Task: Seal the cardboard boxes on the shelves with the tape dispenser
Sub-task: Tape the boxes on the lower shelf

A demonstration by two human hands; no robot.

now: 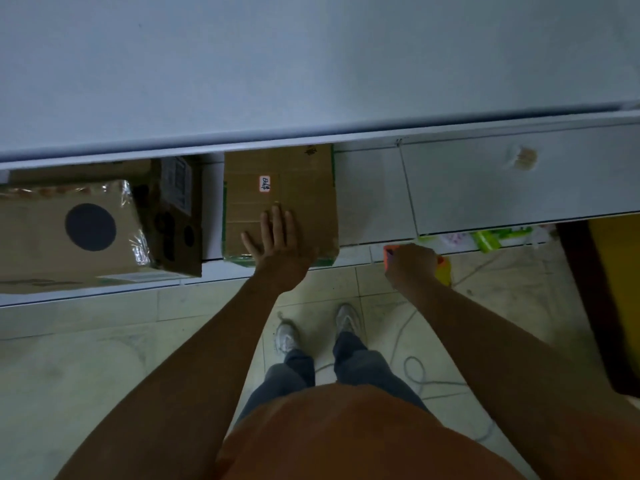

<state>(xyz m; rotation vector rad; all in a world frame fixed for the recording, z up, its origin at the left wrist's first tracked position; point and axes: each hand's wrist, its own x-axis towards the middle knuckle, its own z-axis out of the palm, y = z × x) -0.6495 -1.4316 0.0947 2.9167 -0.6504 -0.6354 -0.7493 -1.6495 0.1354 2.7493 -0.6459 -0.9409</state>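
Note:
A brown cardboard box with a small white label and green edges sits on the white lower shelf. My left hand lies flat on the box's top near its front edge, fingers spread. To the right, at the shelf's front edge, my right hand is closed around the orange and yellow tape dispenser, which is mostly hidden by the hand. Two more boxes stand to the left: a large one with a black circle partly wrapped in clear film, and a darker one beside it.
A white upper shelf overhangs the back of the boxes. Green packaging lies under the shelf at right. A dark wooden piece of furniture stands at far right. A cord loops on the tiled floor by my feet.

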